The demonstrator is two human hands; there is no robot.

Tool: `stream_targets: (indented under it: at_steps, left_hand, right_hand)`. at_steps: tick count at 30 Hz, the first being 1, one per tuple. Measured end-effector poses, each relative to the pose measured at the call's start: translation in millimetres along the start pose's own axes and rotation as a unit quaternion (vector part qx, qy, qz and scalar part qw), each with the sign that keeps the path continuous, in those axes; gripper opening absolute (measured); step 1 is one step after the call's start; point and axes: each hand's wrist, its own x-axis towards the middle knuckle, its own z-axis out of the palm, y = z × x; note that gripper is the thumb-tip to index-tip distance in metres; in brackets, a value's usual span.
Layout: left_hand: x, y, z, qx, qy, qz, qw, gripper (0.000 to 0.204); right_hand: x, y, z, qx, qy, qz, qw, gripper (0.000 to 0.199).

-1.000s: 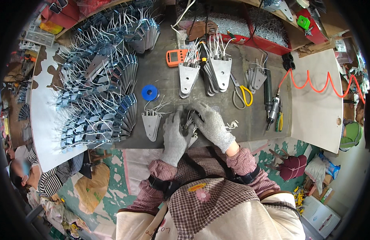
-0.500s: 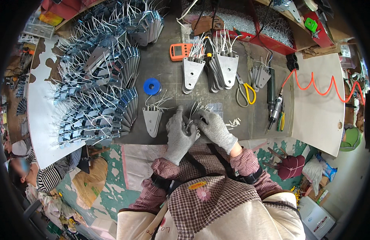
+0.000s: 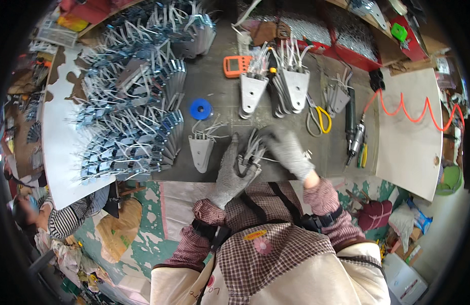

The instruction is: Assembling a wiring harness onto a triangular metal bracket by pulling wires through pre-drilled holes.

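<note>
In grey work gloves, both hands are over the near edge of the dark work mat. My left hand (image 3: 229, 175) is closed around a small metal plate assembly with white wires (image 3: 252, 156). The wires stick up and away from the hand, and the fingers hide most of the plate. My right hand (image 3: 290, 152) is just right of the wires, smeared by motion, so its fingers cannot be read. Left of my left hand lies a tapered grey metal plate (image 3: 200, 152) with white wires at its wide end.
Many wired blue-grey plates (image 3: 128, 127) are heaped on the left. Farther back are a blue spool (image 3: 200, 109), an orange meter (image 3: 237, 66) and stacked wired plates (image 3: 295, 89). Yellow-handled scissors (image 3: 324, 119) and a power screwdriver (image 3: 355, 140) lie right. A person (image 3: 67, 218) sits far left.
My right hand has moved rightward, off the plate assembly, and is now blurred. My left hand keeps its hold, with more of the wires showing. The whole view has shifted slightly.
</note>
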Motion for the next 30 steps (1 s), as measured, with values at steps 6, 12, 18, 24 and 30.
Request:
stream_targets:
  at_steps: [6, 12, 18, 24, 30]
  left_hand:
    - [11.1, -78.4, -54.5, 0.101, 0.188, -0.109, 0.971, 0.087]
    - [5.5, -49.8, -51.6, -0.096, 0.266, -0.043, 0.958, 0.079]
    - [-11.4, 19.6, -49.8, -0.360, 0.097, -0.192, 0.908, 0.046]
    - [-20.4, 34.3, -28.9, -0.299, -0.013, -0.161, 0.941, 0.068]
    - [-12.7, 56.3, -21.4, -0.011, -0.019, -0.005, 1.000, 0.114]
  right_hand:
    - [-18.9, -21.7, -38.7, 0.190, -0.026, 0.292, 0.937, 0.024]
    - [-44.1, -42.5, -5.8, 0.205, -0.290, 0.153, 0.922, 0.040]
    - [-36.1, -51.8, 28.1, 0.144, -0.216, 0.116, 0.959, 0.065]
    - [-3.8, -71.5, 12.8, 0.077, -0.087, 0.040, 0.992, 0.060]
    - [6.8, -62.4, 12.6, 0.065, -0.031, 0.046, 0.996, 0.027]
